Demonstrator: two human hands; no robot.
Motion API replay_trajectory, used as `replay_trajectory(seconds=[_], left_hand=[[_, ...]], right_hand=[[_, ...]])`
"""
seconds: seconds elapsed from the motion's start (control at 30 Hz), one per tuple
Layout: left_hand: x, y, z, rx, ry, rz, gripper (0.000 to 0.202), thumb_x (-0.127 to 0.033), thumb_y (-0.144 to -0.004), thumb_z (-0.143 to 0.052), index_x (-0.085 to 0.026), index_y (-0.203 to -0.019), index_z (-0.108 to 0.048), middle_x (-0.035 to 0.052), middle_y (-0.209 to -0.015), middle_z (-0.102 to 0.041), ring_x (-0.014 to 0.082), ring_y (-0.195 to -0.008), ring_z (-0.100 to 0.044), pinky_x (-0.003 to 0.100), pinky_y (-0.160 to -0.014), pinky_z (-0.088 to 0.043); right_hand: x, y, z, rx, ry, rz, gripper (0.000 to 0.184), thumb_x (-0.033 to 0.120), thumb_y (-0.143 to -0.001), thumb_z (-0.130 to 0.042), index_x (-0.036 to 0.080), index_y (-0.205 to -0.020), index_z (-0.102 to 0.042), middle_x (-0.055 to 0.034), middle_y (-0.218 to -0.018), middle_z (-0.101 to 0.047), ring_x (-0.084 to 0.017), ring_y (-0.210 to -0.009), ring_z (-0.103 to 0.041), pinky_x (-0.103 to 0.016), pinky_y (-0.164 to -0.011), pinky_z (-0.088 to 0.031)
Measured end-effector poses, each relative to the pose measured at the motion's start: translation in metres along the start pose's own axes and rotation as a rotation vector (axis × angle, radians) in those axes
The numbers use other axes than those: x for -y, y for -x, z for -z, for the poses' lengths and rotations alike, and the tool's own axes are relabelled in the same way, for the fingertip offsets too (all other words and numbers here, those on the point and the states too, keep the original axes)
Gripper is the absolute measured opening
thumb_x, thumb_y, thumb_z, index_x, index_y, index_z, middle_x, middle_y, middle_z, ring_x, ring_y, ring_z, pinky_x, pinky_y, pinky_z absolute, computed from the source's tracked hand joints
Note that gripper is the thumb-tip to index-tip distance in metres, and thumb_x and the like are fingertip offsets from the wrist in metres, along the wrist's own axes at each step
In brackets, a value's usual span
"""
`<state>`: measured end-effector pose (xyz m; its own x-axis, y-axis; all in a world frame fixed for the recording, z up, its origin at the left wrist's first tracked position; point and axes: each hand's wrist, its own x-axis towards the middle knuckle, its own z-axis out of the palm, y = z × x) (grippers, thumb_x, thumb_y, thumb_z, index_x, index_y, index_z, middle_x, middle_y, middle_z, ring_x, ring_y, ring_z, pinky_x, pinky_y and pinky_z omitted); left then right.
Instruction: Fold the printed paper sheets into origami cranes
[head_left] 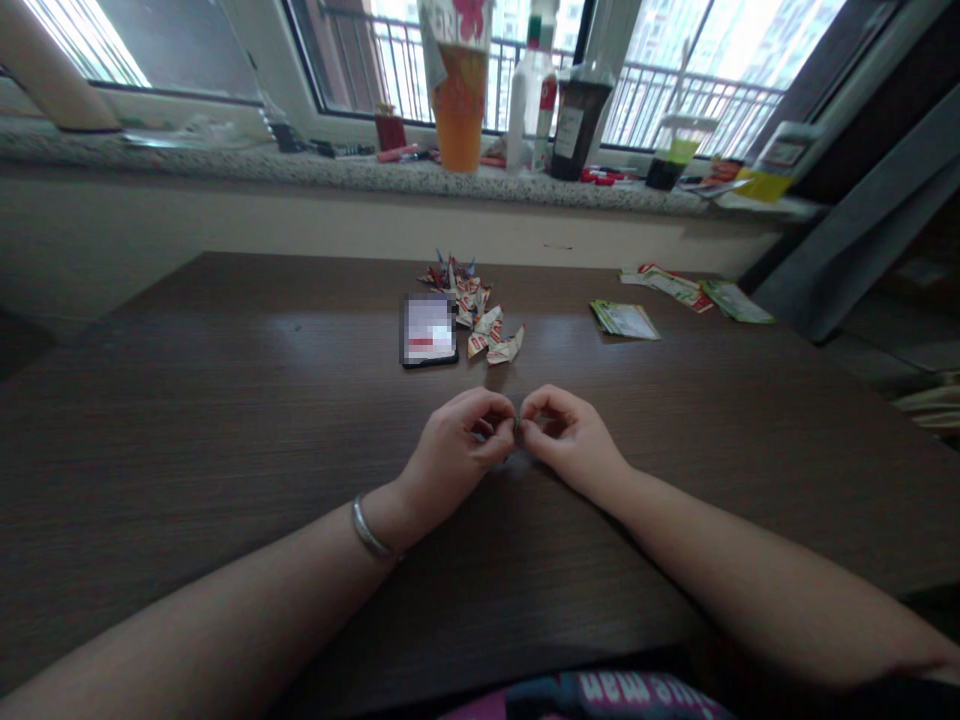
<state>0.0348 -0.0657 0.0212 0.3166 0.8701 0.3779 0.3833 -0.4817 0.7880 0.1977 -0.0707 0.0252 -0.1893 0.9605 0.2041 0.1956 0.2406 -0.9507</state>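
Both my hands meet at the middle of the dark wooden table (pixel 225 400). My left hand (pixel 457 445), with a silver bangle on its wrist, is curled with thumb and fingers pinched together. My right hand (pixel 562 430) is curled the same way, its fingertips touching the left's. Between them they pinch a small folded piece of paper (pixel 516 424), mostly hidden by the fingers. Beyond the hands lies a pile of folded paper cranes (pixel 480 315) made of red-and-white printed paper, beside a phone (pixel 428 330) lying flat.
Flat printed paper sheets (pixel 625 319) and more scraps (pixel 694 290) lie at the table's far right. The stone windowsill (pixel 225 165) behind holds an orange drink cup (pixel 459 90), a white bottle (pixel 534 90), a dark drink cup (pixel 577 120) and small clutter.
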Motion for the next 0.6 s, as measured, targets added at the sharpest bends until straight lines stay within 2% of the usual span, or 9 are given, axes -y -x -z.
replay_trajectory(seconds=[0.13,0.33,0.6], left_hand=[[0.001,-0.001,-0.002,0.011,0.008,0.031,0.007,-0.016,-0.078,-0.055,-0.017,-0.079,-0.061,-0.0014,-0.072,-0.058,0.01,-0.066,-0.055,0.02,-0.059,-0.044],[0.004,-0.005,-0.003,-0.001,0.133,0.136,0.011,-0.023,-0.082,-0.055,-0.016,-0.08,-0.063,-0.0015,-0.072,-0.062,0.01,-0.064,-0.056,0.02,-0.06,-0.046],[0.017,-0.008,-0.007,0.022,0.287,0.211,0.011,-0.026,-0.081,-0.059,-0.017,-0.087,-0.061,-0.0004,-0.077,-0.065,0.0105,-0.068,-0.06,0.021,-0.061,-0.048]], right_hand=[[-0.004,-0.001,-0.002,0.002,0.002,-0.022,0.007,0.023,-0.069,-0.061,0.02,-0.071,-0.055,0.0046,-0.063,-0.053,-0.008,-0.054,-0.047,-0.02,-0.049,-0.037],[-0.014,-0.006,0.0,0.04,-0.056,-0.09,0.013,0.025,-0.071,-0.063,0.02,-0.078,-0.054,0.004,-0.067,-0.058,-0.01,-0.061,-0.056,-0.023,-0.059,-0.045],[-0.024,-0.01,0.002,0.074,-0.018,-0.077,0.018,0.026,-0.072,-0.066,0.019,-0.082,-0.054,0.0038,-0.07,-0.057,-0.01,-0.063,-0.055,-0.025,-0.062,-0.047]])
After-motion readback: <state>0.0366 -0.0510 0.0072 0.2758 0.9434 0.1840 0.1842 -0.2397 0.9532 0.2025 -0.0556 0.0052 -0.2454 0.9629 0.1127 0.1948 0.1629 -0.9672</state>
